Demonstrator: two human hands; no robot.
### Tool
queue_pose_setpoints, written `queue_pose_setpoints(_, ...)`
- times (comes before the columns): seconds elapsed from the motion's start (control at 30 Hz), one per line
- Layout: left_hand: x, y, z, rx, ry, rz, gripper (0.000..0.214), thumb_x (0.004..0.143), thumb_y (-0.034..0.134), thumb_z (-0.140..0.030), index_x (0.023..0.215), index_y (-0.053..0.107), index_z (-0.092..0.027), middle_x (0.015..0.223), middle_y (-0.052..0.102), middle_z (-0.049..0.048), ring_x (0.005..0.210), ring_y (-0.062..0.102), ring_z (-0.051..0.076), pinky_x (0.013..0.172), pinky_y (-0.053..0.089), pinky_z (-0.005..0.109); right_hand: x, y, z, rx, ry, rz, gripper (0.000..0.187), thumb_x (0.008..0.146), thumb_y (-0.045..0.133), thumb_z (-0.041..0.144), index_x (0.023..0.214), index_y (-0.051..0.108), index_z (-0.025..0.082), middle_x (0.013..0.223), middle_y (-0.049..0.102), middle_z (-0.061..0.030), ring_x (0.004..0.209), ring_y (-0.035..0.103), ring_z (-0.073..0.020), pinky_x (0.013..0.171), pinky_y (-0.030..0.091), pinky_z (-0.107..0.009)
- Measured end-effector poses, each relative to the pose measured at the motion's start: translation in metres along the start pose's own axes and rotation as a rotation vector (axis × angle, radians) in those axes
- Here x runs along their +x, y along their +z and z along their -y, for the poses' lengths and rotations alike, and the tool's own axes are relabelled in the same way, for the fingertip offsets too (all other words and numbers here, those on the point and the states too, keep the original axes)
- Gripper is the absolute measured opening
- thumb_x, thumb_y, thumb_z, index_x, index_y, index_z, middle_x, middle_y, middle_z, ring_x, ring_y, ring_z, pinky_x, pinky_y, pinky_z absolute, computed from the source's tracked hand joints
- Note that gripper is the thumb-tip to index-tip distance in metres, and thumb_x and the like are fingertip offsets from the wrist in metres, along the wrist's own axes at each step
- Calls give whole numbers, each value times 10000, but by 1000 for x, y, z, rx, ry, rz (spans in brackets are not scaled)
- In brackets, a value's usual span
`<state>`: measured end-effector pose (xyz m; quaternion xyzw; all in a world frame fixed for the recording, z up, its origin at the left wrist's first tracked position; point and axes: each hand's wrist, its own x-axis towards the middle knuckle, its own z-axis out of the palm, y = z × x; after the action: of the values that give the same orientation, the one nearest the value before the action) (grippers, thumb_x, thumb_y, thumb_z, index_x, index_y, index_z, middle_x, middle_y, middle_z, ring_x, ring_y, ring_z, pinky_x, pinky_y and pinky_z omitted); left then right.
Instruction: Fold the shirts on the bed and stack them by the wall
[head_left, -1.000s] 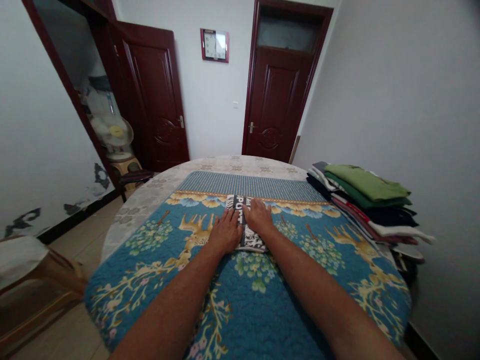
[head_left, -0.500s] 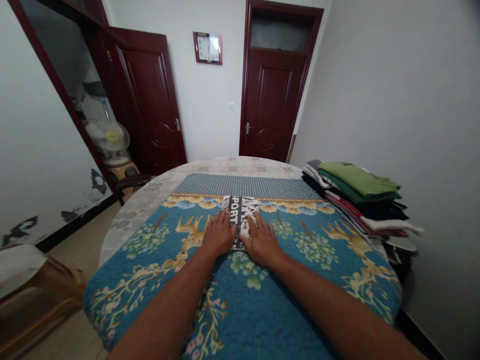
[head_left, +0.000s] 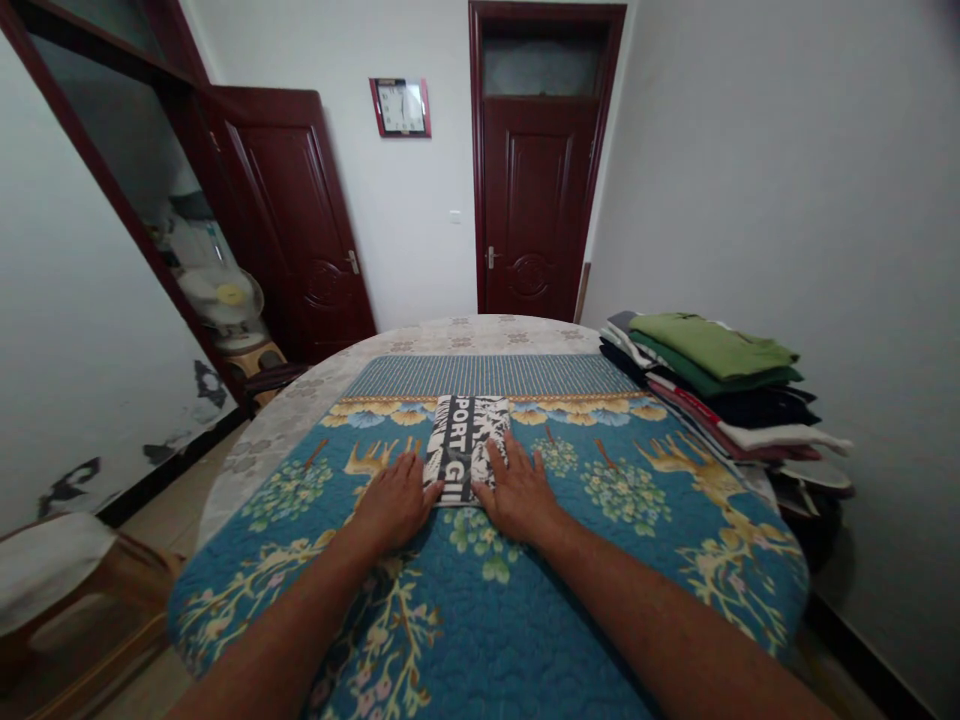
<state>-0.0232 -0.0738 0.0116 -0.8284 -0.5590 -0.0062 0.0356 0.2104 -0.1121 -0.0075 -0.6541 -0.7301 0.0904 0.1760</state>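
Observation:
A small folded garment (head_left: 459,450) with a black-and-white print and the letters "PORT GI" lies flat on the blue flowered quilt (head_left: 570,620). What kind of garment it is, I cannot tell. My left hand (head_left: 396,498) rests palm down along its left edge, fingers stretched out and the thumb at its lower left corner. On the opposite side, my right hand (head_left: 521,492) lies flat with spread fingers, partly over the garment's lower right part. Neither hand grips anything.
Several folded clothes (head_left: 712,380) form a stack at the table's right edge, a green one on top. The quilt covers much of a round table with a pale patterned tablecloth (head_left: 480,332). A stool (head_left: 67,570) stands at the lower left.
My left hand has slid left off the garment's top to its edge, uncovering more lettering. The garment sits slightly further left in view. My right hand stays at its right side.

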Motion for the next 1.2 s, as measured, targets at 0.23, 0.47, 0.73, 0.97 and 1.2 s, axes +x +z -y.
queue_pose_setpoints(0.23,38,-57,-26,-58,168,-146,461,1083,354,-333,1369,684,-186,1295,748,178,1205,706,307,1069,519,470,0,-5,2,14,4,19,833,1023,504,591,1707,278,174,1785,84,-193,1638,160,-406,1287,75,-673)
queue_pose_setpoints(0.47,114,-20,-63,-163,443,-15,555,1116,280,-497,1590,517,-331,1693,447,83,1576,374,335,1245,329,620,-12,-10,7,5,-27,40,876,1000,550,575,1712,255,157,1780,84,-215,1640,137,-416,1286,89,-671)
queue_pose_setpoints(0.73,170,1,-58,-210,322,8,557,1116,254,-534,1568,544,-384,1700,443,51,1585,357,311,1265,259,593,-17,-6,11,44,-11,38,887,957,612,588,1688,342,163,1779,119,-194,1629,150,-457,1279,87,-705)
queue_pose_setpoints(0.97,188,6,-40,-259,24,-257,682,1153,150,-447,1222,726,-89,1233,761,193,1219,683,257,1106,412,404,-17,1,6,82,-38,22,891,943,642,581,1695,333,216,1783,138,-158,1618,165,-482,1264,109,-739)
queue_pose_setpoints(1.2,191,13,-24,-320,19,-343,564,1130,235,-427,1112,730,-155,1142,775,135,1128,700,246,1029,481,350,-16,-3,5,68,-58,19,900,960,625,606,1693,326,177,1785,100,-184,1624,167,-459,1283,108,-710)
